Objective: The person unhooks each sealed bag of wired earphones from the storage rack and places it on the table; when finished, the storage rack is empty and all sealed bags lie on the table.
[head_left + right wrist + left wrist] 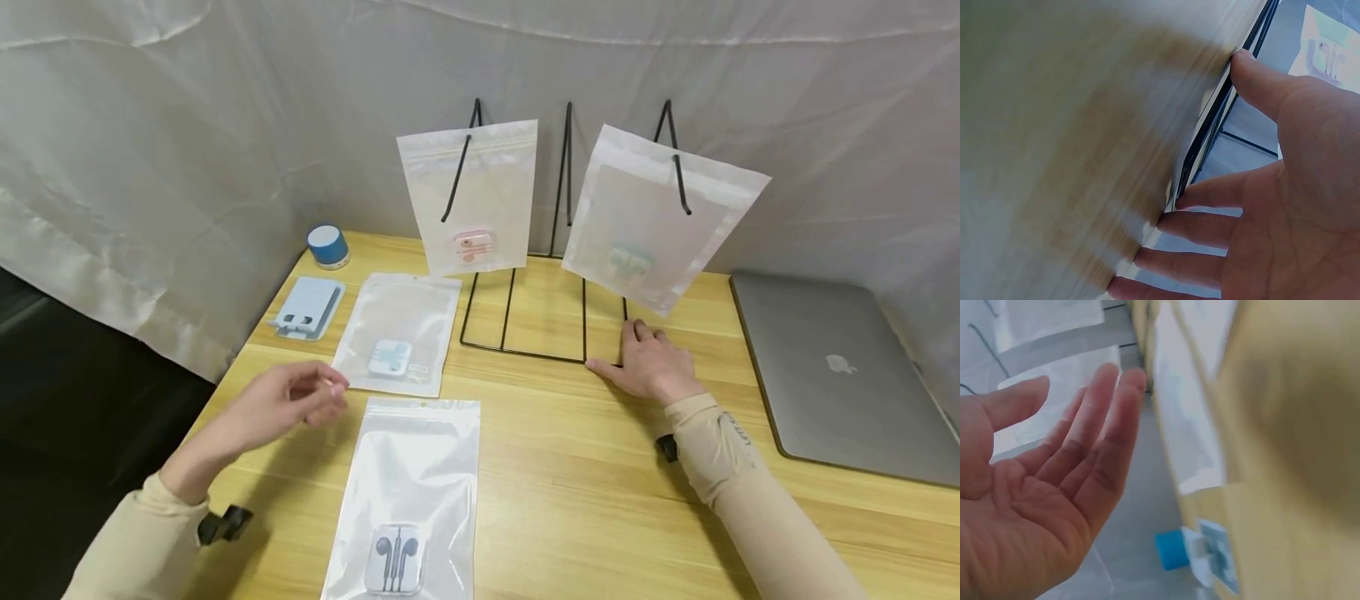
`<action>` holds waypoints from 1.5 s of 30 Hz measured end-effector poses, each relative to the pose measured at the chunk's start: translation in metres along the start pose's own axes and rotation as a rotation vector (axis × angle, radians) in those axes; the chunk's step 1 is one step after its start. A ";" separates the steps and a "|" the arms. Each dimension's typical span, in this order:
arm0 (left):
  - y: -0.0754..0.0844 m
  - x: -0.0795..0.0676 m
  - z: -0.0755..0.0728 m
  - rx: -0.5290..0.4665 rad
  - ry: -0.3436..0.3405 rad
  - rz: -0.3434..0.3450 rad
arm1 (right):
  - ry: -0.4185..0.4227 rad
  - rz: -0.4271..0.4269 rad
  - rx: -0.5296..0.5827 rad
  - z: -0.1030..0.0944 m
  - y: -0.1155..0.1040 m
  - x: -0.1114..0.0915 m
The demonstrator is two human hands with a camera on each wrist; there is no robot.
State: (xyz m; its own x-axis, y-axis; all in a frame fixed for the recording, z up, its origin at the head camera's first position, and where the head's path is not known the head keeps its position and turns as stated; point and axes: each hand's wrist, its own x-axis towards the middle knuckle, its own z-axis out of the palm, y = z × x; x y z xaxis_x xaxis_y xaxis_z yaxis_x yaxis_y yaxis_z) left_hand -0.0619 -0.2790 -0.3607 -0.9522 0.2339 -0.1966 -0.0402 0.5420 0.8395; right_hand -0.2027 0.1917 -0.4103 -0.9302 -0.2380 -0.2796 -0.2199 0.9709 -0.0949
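My right hand [656,364] rests at the front right corner of a black wire display rack [543,356]. Its thumb touches the rack's front bar, and in the right wrist view its fingers [1191,265] are spread with the tips down at the tabletop. Empty, my left hand [281,404] is held over the table with loosely bent fingers, beside a white zip pouch [363,321] holding a light blue earphone case. Nearer me lies a clear-fronted pouch [427,467] with black earphones. From the rack's hooks hang a pouch with pink earphones [480,187] and a tilted pouch with green earphones [660,200].
A grey laptop [825,400] lies shut on the right side of the wooden table. At the back left stand a small blue speaker [327,247] and a pale blue folding stand [311,304]. Grey cloth [225,125] hangs behind the table.
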 end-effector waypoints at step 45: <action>0.072 0.205 -0.016 -0.057 0.364 0.155 | 0.017 -0.002 -0.011 -0.001 0.002 -0.001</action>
State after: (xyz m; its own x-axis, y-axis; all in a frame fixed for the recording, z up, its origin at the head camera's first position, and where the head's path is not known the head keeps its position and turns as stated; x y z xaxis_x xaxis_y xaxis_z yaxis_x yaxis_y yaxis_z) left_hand -0.2650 -0.2050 -0.3329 -0.9929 0.0028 0.1186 0.1057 0.4741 0.8741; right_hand -0.2024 0.1941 -0.4096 -0.9347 -0.2391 -0.2630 -0.2245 0.9708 -0.0847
